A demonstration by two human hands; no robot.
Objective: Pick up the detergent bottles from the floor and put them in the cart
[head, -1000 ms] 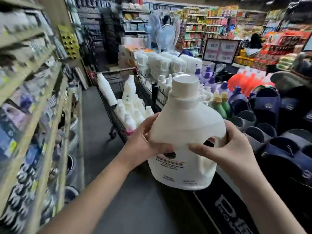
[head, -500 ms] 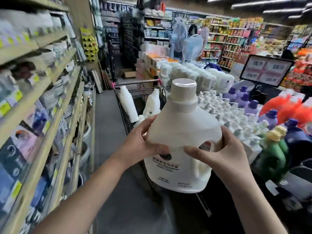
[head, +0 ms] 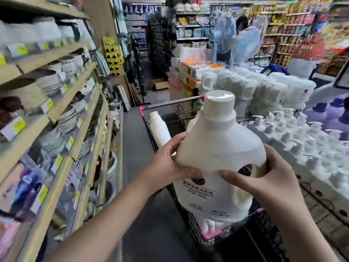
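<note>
We have moved up the aisle; the detergent bottle, earlier short of the cart, now hangs over its near end.

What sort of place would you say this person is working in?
Most likely a supermarket aisle: shelves with yellow price tags and stacked plates on the left, a shopping cart ahead, and a massed display of white detergent jugs on the right.

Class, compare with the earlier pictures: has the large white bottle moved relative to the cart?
Yes. The large white bottle has come forward, toward the cart; it now hangs over the cart's near end.
</note>
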